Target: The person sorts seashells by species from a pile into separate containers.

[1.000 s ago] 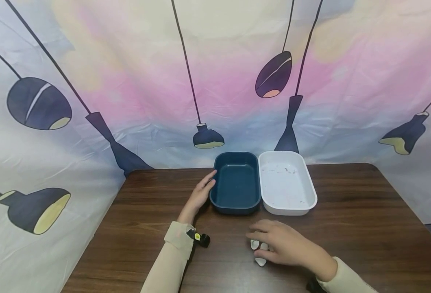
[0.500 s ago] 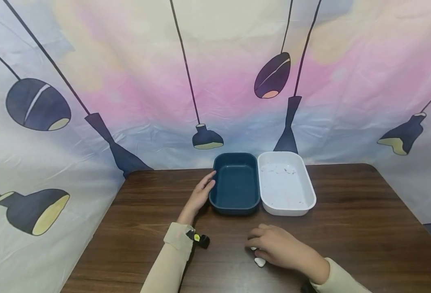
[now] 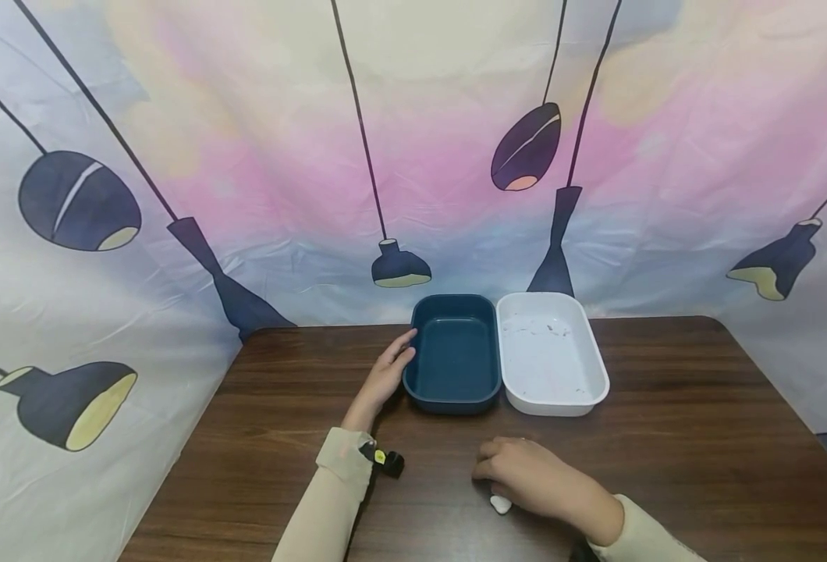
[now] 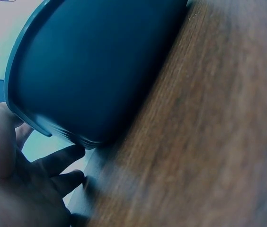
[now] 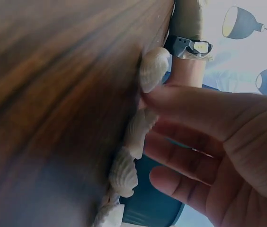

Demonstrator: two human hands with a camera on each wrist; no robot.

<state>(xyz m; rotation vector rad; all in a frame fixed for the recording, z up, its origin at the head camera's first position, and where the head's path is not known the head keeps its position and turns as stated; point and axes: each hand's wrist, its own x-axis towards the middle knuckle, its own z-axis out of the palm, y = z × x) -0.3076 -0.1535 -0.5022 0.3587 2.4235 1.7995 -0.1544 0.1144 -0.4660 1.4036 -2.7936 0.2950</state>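
Note:
In the head view my left hand (image 3: 384,376) lies along the left wall of a deep, dark teal tray (image 3: 454,407). Its fingers are mostly straight and touch the tray's side. My right hand (image 3: 529,476) is low over the table in front of the trays, fingers bent downward. A white seashell (image 3: 501,504) shows beside its thumb. From the right wrist, several ribbed shells lie in a row; the thumb is between the top shell (image 5: 154,68) and a second seashell (image 5: 139,132), with the fingers bent round the second one. The index and middle fingertips are hidden.
A white tray (image 3: 552,407) stands against the teal tray's right side, with small dark specks inside. Both are near the back edge of the brown wooden table (image 3: 673,437). Behind it hangs a cloth (image 3: 301,195) printed with lamps.
My right hand has lowered and its fingers have curled in over the shells, hiding all but one of them in the head view. The left hand and both trays stay put.

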